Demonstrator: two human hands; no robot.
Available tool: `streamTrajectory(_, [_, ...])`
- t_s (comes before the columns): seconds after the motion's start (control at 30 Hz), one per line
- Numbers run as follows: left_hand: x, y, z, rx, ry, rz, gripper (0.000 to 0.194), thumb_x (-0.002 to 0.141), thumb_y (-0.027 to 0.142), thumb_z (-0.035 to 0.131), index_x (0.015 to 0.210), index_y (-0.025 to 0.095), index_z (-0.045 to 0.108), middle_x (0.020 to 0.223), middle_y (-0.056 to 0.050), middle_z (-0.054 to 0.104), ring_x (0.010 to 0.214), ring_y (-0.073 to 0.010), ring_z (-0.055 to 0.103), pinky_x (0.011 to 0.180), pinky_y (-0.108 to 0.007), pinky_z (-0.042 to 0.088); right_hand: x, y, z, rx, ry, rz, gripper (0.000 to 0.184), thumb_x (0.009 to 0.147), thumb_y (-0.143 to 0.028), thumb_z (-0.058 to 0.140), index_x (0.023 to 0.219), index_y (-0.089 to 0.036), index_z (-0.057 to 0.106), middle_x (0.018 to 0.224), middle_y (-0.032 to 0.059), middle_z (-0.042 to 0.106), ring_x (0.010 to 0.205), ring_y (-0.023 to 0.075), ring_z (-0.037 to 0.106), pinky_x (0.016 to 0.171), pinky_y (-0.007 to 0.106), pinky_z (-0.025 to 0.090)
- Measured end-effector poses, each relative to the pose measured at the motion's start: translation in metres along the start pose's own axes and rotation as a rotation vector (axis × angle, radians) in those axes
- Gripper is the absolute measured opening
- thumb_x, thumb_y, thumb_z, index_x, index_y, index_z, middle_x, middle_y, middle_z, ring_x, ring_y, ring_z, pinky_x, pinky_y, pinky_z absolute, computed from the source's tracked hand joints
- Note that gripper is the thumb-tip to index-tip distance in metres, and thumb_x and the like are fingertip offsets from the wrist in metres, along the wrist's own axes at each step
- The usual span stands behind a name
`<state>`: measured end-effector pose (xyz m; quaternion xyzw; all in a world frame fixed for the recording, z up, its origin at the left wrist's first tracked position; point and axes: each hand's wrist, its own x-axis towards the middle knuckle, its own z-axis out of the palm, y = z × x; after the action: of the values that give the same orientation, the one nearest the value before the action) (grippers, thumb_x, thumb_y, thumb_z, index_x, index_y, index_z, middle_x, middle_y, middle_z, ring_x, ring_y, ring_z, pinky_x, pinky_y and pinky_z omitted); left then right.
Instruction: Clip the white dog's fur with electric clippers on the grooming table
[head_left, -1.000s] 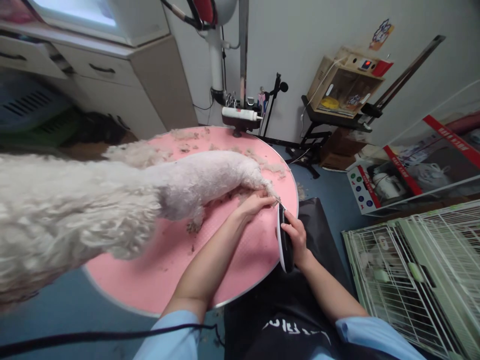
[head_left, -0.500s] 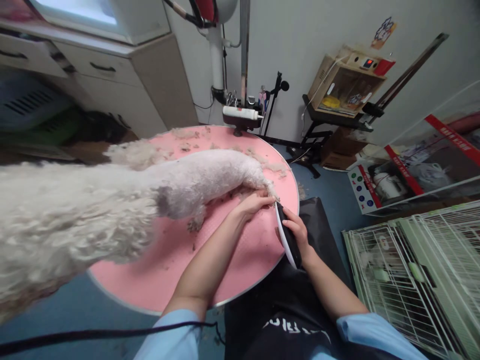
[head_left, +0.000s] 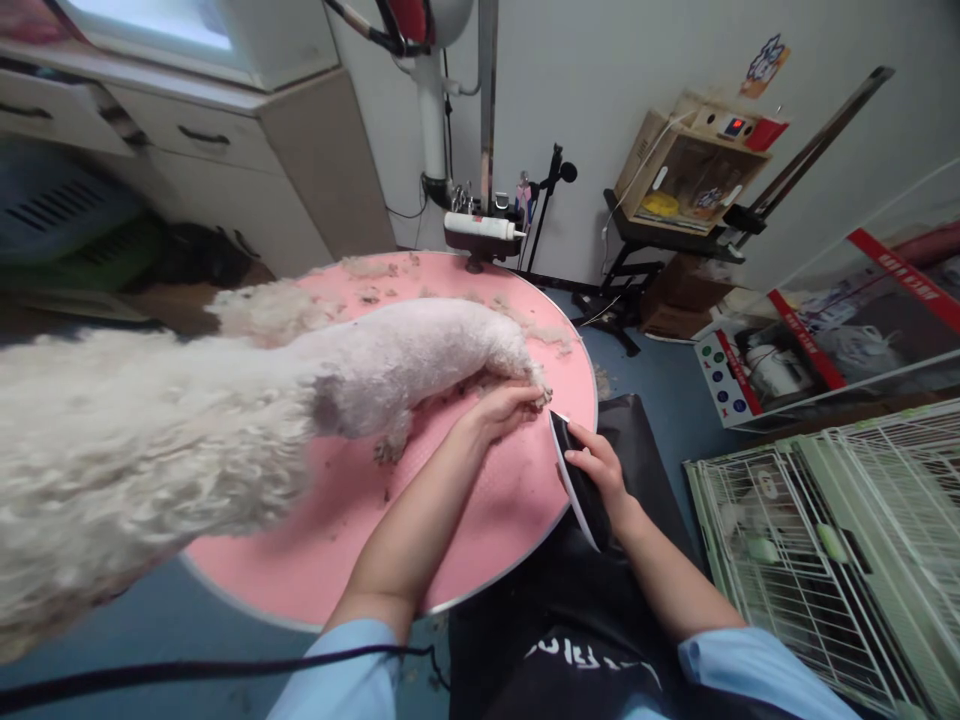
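A white dog (head_left: 409, 350) stands on a round pink grooming table (head_left: 480, 530); its back half is shaved short, while the coat nearer me at the left is long and curly. My left hand (head_left: 504, 410) is closed around one of its paws (head_left: 543, 394) near the table's right edge. In my right hand (head_left: 602, 468) is a black and white hair clipper (head_left: 581, 490), its head pointing at the paw with a small gap between. Another paw (head_left: 390, 450) rests on the table. My left fingertips are partly hidden by the paw.
Cut fur (head_left: 274, 310) lies about the table's far side. A holder with a white bottle (head_left: 480, 226) and scissors stands at the far edge, by a metal post (head_left: 487, 130). Wire cages (head_left: 795, 550) are at the right. A black cable (head_left: 225, 668) crosses in front.
The clipper and my right hand have drawn back slightly from the paw, down and to the right. My left hand has shifted only a little at the paw, whose toes now show more.
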<state>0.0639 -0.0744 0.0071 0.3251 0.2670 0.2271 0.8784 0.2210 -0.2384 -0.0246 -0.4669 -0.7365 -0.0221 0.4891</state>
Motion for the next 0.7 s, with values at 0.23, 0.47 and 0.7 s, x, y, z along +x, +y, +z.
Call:
streamTrajectory(0.23, [0.002,-0.001,-0.006,-0.007,-0.059,-0.043,0.021,0.060,0.020,0.084,0.069,0.012,0.067,0.066,-0.002,0.061,0.060,-0.0096,0.053,0.059,-0.024,0.038,0.013,0.008,-0.001,0.025,-0.109,-0.024,0.040,0.094,-0.016,0.059,0.127,-0.037,0.064,0.144,0.0004,0.060,0.121,0.0232,0.066,0.094,0.040,0.061])
streamTrajectory(0.47, [0.002,-0.004,-0.011,-0.003,-0.049,-0.027,0.021,0.060,0.018,0.085,0.069,0.013,0.067,0.064,-0.001,0.059,0.058,-0.0092,0.051,0.056,-0.023,0.036,0.020,0.007,0.002,0.154,-0.047,0.066,0.038,0.089,-0.024,0.069,0.125,-0.034,0.061,0.141,0.0026,0.062,0.125,0.0242,0.064,0.103,0.044,0.057])
streamTrajectory(0.7, [0.003,-0.005,-0.013,0.034,-0.044,-0.042,0.024,0.059,0.020,0.086,0.068,0.012,0.065,0.064,-0.001,0.059,0.061,-0.0105,0.052,0.058,-0.023,0.037,0.036,-0.008,-0.004,0.314,-0.085,0.240,0.032,0.088,-0.029,0.071,0.118,-0.028,0.059,0.135,0.0099,0.065,0.126,0.0267,0.063,0.103,0.047,0.056])
